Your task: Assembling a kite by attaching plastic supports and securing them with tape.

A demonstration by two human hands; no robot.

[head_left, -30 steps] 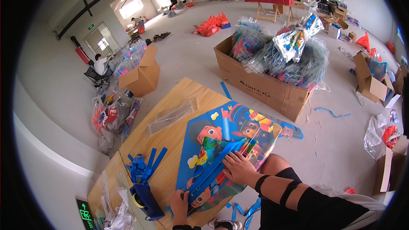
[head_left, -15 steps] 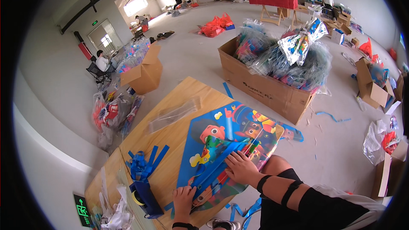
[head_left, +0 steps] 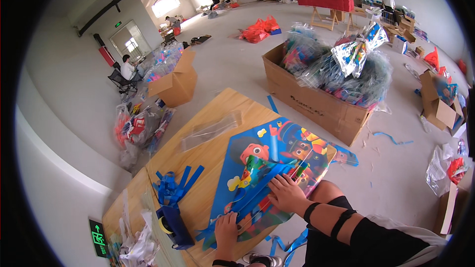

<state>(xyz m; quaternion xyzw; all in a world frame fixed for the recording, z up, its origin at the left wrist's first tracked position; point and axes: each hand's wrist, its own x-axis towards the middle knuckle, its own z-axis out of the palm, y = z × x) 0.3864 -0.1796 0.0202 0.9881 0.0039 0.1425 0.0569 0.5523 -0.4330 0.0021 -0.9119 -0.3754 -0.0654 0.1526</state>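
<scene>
The cartoon-printed sheet (head_left: 250, 148) is already laid out on the tabletop (head_left: 217, 111), and its right side reaches past the edge, near the person's knee. A long blue band (head_left: 255, 193) lies slantwise across it, so I judge the placing of this band as done, at least roughly. The smoothing seems not complete, because a multicoloured piece (head_left: 253, 165) beside the band stands in creases and the lower part of the sheet is wavy. Whether anything is already stuck down, I cannot tell.

The right hand (head_left: 288, 195) lies palm down over the band and the sheet, with fingers stretched and a little spread. The left hand (head_left: 226, 231) is at the lower end of the band, its fingers close together; if they pinch the edge or only press it, I cannot tell.

The sheet is glossy, with a blue ground, cartoon faces and small yellow shapes; it looks thin and flexible.

On the left stand a dark blue tape dispenser (head_left: 174, 228) and, just behind it, a bunch of blue strips (head_left: 169, 189). A clear plastic sleeve (head_left: 210, 131) lies farther up.
</scene>
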